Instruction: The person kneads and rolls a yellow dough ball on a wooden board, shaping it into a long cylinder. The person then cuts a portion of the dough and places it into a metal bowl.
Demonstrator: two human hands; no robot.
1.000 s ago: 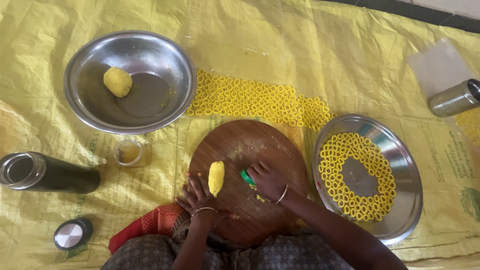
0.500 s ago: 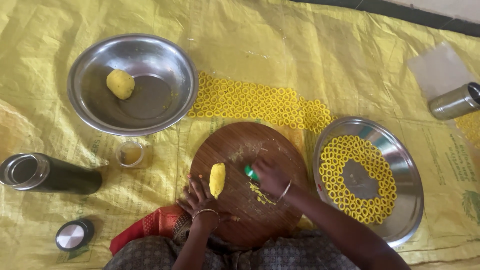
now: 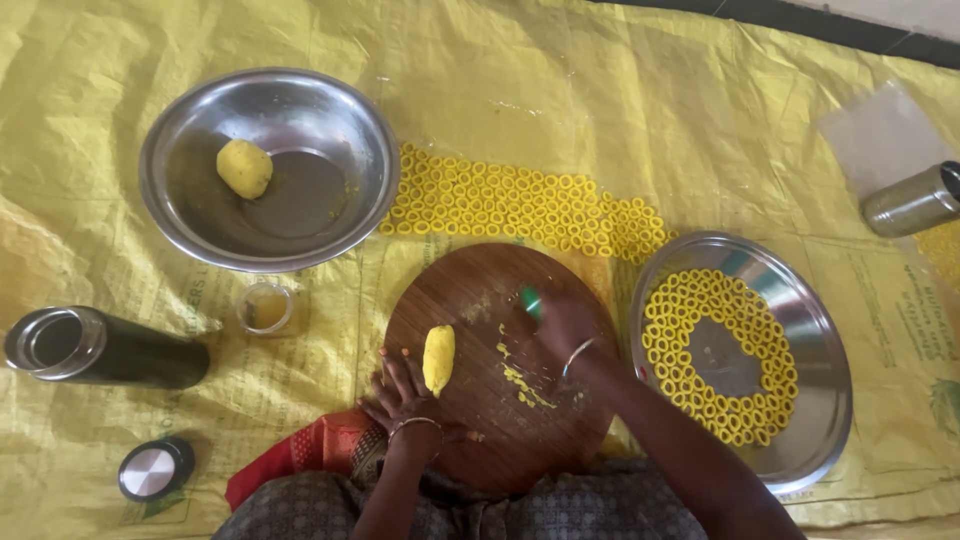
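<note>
A round wooden board (image 3: 480,300) lies in front of me. My left hand (image 3: 400,392) rests on its near left edge, fingers spread beside an oblong lump of yellow dough (image 3: 438,358). My right hand (image 3: 566,325) is blurred over the board's right half and grips a small green tool (image 3: 530,300). A thin trail of yellow dough crumbs (image 3: 522,378) lies on the board between my hands.
A steel bowl (image 3: 200,220) with a dough ball (image 3: 244,167) sits far left. Rows of yellow dough rings (image 3: 520,205) lie on the yellow sheet. A steel plate (image 3: 810,350) holds more rings. A dark flask (image 3: 100,349), its lid (image 3: 154,468), a small cup (image 3: 265,307) and a steel tumbler (image 3: 912,199) are around.
My right hand has moved with the green tool from the board's middle toward its far right. A trail of dough crumbs now shows on the board. My left hand stays put.
</note>
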